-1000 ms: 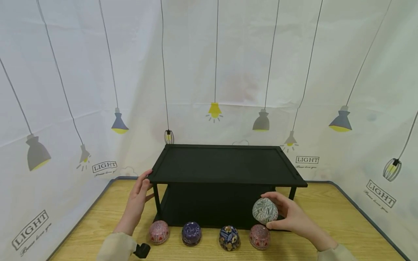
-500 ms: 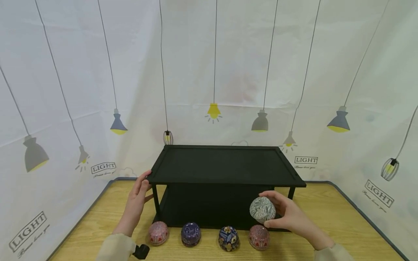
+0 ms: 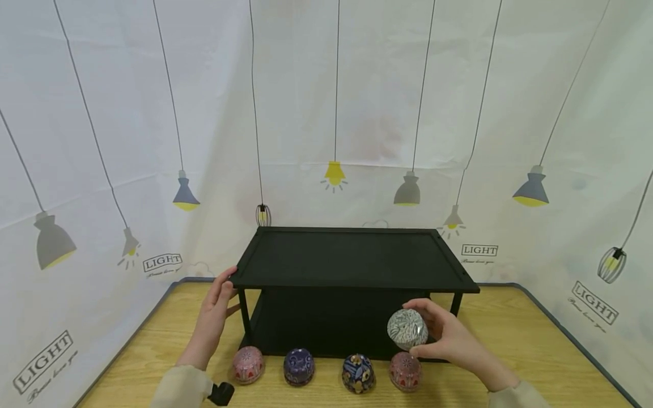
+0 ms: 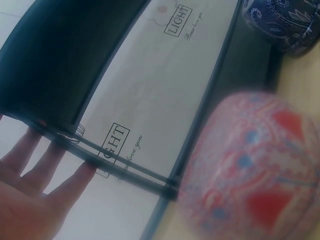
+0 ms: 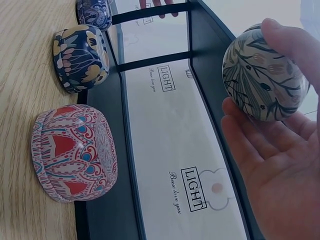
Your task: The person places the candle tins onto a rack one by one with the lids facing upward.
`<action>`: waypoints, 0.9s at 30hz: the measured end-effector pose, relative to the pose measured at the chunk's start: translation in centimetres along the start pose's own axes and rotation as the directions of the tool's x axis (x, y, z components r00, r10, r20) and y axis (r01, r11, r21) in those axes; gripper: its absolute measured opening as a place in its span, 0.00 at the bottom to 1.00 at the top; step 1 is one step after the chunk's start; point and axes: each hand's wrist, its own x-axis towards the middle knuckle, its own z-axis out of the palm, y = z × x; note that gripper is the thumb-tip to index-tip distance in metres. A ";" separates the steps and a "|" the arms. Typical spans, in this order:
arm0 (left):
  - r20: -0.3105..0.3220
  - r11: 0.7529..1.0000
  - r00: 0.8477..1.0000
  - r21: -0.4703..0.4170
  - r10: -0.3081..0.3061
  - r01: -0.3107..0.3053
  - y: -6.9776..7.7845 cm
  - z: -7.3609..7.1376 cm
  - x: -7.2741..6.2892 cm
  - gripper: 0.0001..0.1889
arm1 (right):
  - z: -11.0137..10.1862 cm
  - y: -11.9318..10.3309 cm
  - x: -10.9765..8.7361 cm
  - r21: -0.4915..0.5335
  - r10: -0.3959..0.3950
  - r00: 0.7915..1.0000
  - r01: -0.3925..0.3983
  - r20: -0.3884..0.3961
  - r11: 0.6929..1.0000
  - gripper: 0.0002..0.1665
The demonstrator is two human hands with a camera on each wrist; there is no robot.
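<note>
My right hand (image 3: 449,334) holds a round tin (image 3: 407,329) with a grey-white leaf pattern between thumb and fingers, raised at the front of a black two-tier shelf (image 3: 352,258). In the right wrist view the tin (image 5: 265,75) shows dark leaves and faint flowers, its wall turned toward the camera. At the shelf's left front corner, my left hand (image 3: 216,303) touches the edge of the top board, its fingers (image 4: 70,182) extended. Just below the held tin, a pink-and-red tin (image 3: 405,371) stands on the table.
Along the shelf's front edge on the wooden table (image 3: 510,362) stand a dark floral tin (image 3: 358,374), a purple tin (image 3: 299,367) and another pink tin (image 3: 248,364). Thin posts (image 3: 245,311) carry the top board over the lower one. A lamp-printed cloth (image 3: 377,113) hangs behind.
My right hand has shifted slightly left with the leaf-patterned tin, and the tin has turned a little. My left hand stays at the shelf's corner; the standing tins have not moved.
</note>
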 end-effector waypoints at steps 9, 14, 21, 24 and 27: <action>-0.012 1.000 1.000 0.014 0.003 -0.003 -0.2 -0.1 -0.1 0.24 | 0.3 0.2 0.3 0.049 0.023 0.999 -0.024 0.027 0.998 0.34; -0.018 1.000 1.000 0.005 0.011 -0.011 -0.2 -0.1 0.1 0.24 | 0.5 0.3 0.6 0.032 0.030 0.999 -0.030 0.012 0.999 0.37; -0.010 1.000 1.000 0.011 0.012 -0.012 -0.1 0.0 0.1 0.24 | 0.8 0.7 1.2 0.046 0.005 0.999 -0.007 0.041 0.999 0.42; -0.011 1.000 1.000 0.012 0.010 -0.010 -0.1 -0.1 0.1 0.24 | 1.0 0.8 1.5 0.069 -0.023 0.998 0.019 0.065 0.997 0.40; -0.014 1.000 1.000 0.014 0.013 -0.012 -0.1 -0.2 0.1 0.24 | 1.2 0.9 1.8 0.084 -0.025 0.997 0.019 0.072 0.996 0.38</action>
